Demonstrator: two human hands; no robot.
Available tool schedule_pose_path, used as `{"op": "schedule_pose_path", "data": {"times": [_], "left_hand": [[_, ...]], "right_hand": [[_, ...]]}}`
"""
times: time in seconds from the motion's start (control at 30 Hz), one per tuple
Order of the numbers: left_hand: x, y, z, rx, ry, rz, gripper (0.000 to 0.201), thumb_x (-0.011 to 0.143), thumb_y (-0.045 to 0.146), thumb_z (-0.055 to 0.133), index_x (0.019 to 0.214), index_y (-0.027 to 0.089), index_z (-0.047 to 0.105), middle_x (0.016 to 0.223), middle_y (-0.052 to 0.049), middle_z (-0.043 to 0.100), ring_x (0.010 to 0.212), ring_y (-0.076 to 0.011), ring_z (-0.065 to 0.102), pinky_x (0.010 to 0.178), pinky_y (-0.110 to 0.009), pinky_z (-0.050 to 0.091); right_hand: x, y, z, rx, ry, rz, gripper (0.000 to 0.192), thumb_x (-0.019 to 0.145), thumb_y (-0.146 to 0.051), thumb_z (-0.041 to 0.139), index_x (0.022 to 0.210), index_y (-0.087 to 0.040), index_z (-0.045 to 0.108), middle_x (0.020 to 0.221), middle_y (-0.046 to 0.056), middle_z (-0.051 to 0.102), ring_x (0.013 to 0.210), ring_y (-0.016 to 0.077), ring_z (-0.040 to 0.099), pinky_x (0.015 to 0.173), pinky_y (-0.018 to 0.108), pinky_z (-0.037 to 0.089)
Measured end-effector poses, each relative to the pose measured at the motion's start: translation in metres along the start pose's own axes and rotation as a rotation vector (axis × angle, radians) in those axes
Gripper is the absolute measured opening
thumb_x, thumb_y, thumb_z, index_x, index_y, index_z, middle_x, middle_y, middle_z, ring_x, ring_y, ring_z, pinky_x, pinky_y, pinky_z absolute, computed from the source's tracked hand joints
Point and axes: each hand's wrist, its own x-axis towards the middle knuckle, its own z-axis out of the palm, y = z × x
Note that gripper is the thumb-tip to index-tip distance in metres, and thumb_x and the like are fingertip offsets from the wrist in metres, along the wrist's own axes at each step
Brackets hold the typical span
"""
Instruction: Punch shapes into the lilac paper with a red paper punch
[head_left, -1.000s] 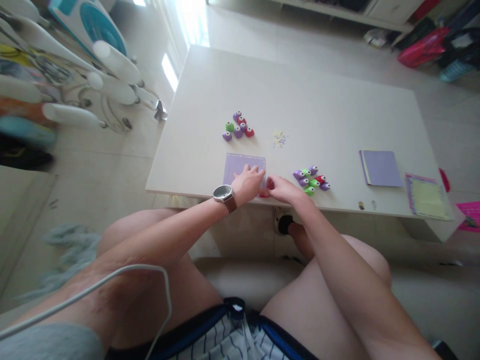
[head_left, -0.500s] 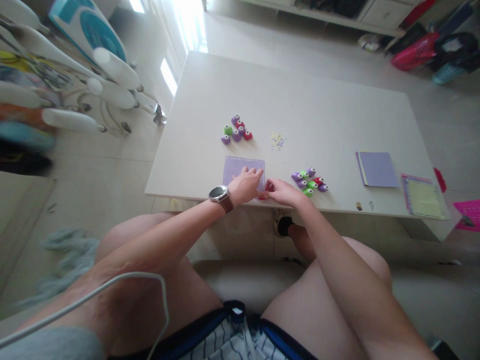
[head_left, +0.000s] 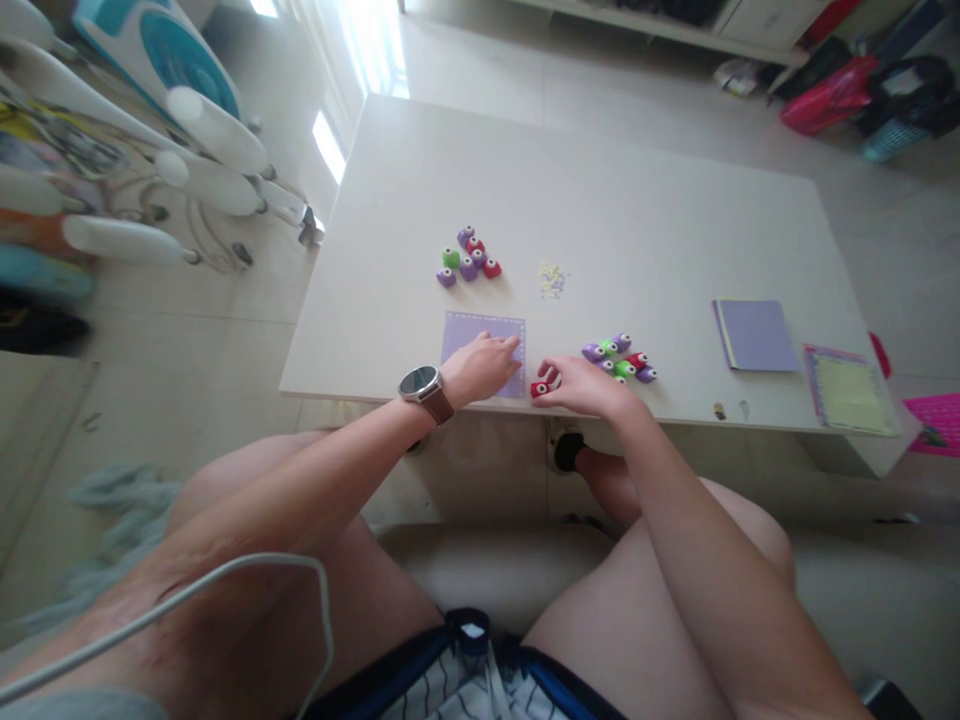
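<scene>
A square of purple paper (head_left: 469,328) with small cut-outs along its top and right edges lies at the table's near edge. My left hand (head_left: 484,368) rests flat on it, fingers stretched out, hiding much of its middle. Just right of the sheet, my right hand (head_left: 574,385) grips a small red craft punch (head_left: 540,389) between thumb and fingers, apart from the paper. Beyond that hand sits a cluster of purple, green and red craft punches (head_left: 624,368). Another group of craft punches (head_left: 469,262) stands farther back, beside a scatter of tiny yellow and purple paper bits (head_left: 553,280).
To the right on the white table (head_left: 600,200) are a stack of purple paper (head_left: 757,335) and a yellow sheet with a patterned border (head_left: 847,385). Two tiny objects lie near the front edge. A white cable (head_left: 247,560) crosses over my left forearm.
My right hand has drawn the red craft punch away from the paper's lower right corner, to the right. My left hand has shifted slightly left and still lies on the sheet.
</scene>
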Motion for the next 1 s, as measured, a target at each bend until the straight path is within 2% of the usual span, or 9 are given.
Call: {"op": "schedule_pose_path", "data": {"times": [0.07,0.2,0.4,0.6,0.67,0.73,0.83,1.0], "left_hand": [[0.0,0.0,0.002,0.006,0.006,0.015,0.036,0.107,0.028,0.035,0.122,0.008,0.062,0.103,-0.016,0.072,0.101,-0.027,0.069,0.1,-0.04,0.042],[0.0,-0.002,0.007,-0.003,0.01,0.01,0.034,0.106,0.028,0.036,0.118,0.011,0.063,0.105,-0.016,0.071,0.101,-0.0264,0.068,0.1,-0.04,0.043],[-0.001,-0.004,0.009,-0.067,0.004,-0.066,0.03,0.103,0.025,0.041,0.123,0.011,0.058,0.108,-0.014,0.072,0.104,-0.0262,0.065,0.097,-0.038,0.045],[-0.004,-0.001,0.004,-0.091,-0.016,-0.106,0.027,0.099,0.024,0.047,0.12,0.013,0.06,0.11,-0.013,0.071,0.108,-0.0275,0.061,0.088,-0.036,0.047],[-0.004,-0.001,0.003,-0.087,-0.022,-0.101,0.026,0.099,0.024,0.048,0.119,0.013,0.06,0.11,-0.013,0.071,0.106,-0.0274,0.062,0.088,-0.036,0.047],[-0.003,-0.002,0.004,-0.081,-0.024,-0.094,0.026,0.098,0.024,0.048,0.119,0.012,0.06,0.11,-0.012,0.071,0.105,-0.0273,0.062,0.089,-0.037,0.047],[-0.002,-0.003,0.005,-0.085,-0.022,-0.094,0.026,0.098,0.025,0.049,0.118,0.013,0.06,0.11,-0.012,0.071,0.105,-0.0275,0.062,0.09,-0.037,0.047],[-0.004,-0.003,0.004,-0.111,-0.017,-0.097,0.024,0.097,0.025,0.051,0.116,0.014,0.061,0.111,-0.012,0.071,0.109,-0.0279,0.061,0.089,-0.037,0.047]], "right_hand": [[0.0,-0.001,0.005,-0.082,0.036,-0.043,0.031,0.076,-0.026,0.081,0.103,-0.021,0.067,0.107,0.006,0.075,0.093,0.0208,0.068,0.076,0.027,0.048],[0.0,-0.006,0.01,-0.223,0.079,-0.057,0.016,0.083,-0.017,0.067,0.097,-0.024,0.07,0.109,0.007,0.075,0.098,0.023,0.067,0.076,0.029,0.045],[-0.006,-0.005,-0.004,-0.286,0.132,0.033,0.023,0.086,-0.016,0.061,0.102,-0.024,0.074,0.114,0.01,0.075,0.1,0.0255,0.068,0.079,0.032,0.046],[-0.009,0.004,-0.01,-0.357,0.124,0.136,0.024,0.087,-0.013,0.059,0.102,-0.021,0.076,0.108,0.014,0.075,0.099,0.0291,0.067,0.08,0.036,0.048],[-0.009,0.005,-0.009,-0.376,0.137,0.089,0.026,0.088,-0.012,0.058,0.105,-0.019,0.077,0.111,0.015,0.074,0.104,0.0304,0.065,0.082,0.037,0.048],[-0.009,0.005,-0.009,-0.382,0.145,-0.033,0.033,0.087,-0.009,0.057,0.111,-0.019,0.077,0.118,0.013,0.072,0.112,0.0299,0.062,0.09,0.038,0.048],[-0.011,0.006,-0.009,-0.374,0.09,-0.207,0.045,0.086,-0.003,0.054,0.115,-0.025,0.08,0.126,0.008,0.07,0.118,0.0276,0.056,0.098,0.037,0.045],[-0.01,0.011,-0.004,-0.383,-0.009,-0.253,0.054,0.081,0.0,0.056,0.113,-0.036,0.082,0.136,0.004,0.064,0.12,0.0298,0.051,0.1,0.042,0.043]]}}
